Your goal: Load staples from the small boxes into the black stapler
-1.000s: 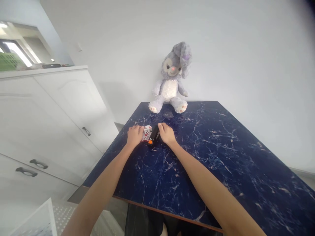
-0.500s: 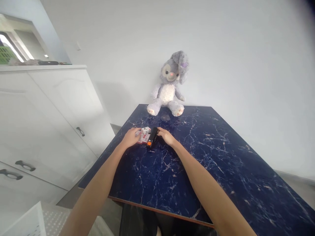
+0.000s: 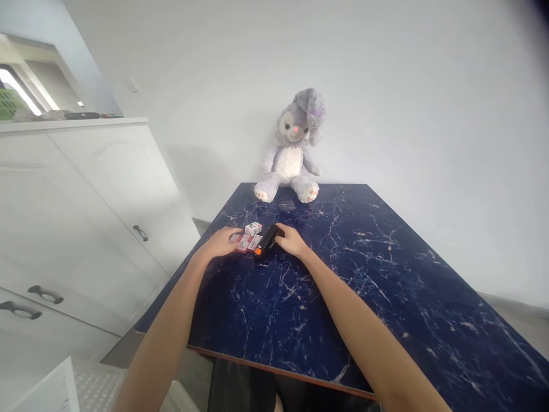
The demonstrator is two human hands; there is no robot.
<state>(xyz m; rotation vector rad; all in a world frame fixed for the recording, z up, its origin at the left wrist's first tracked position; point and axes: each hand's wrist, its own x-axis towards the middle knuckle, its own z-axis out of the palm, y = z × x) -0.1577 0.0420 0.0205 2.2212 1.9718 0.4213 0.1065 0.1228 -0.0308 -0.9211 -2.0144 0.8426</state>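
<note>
On the dark blue marbled table, several small red and white boxes lie side by side, with a white box bearing dark print just behind them. My left hand is at the leftmost box, thumb and fingers around its edges. Right of the boxes lies a long black stapler-like tool with an orange end, slanting toward me. My right hand grips its right side, the thumb near the middle and fingers at the far end. Part of the tool's right side is hidden.
A grey plush rabbit sits at the table's far edge, against the white wall. White cabinets with dark handles stand on the left. A white perforated basket is low at the left, beside the table.
My left hand has shifted left, and the leftmost box shows more of itself. The black tool has turned, its far end swinging right, with my right hand still on it.
</note>
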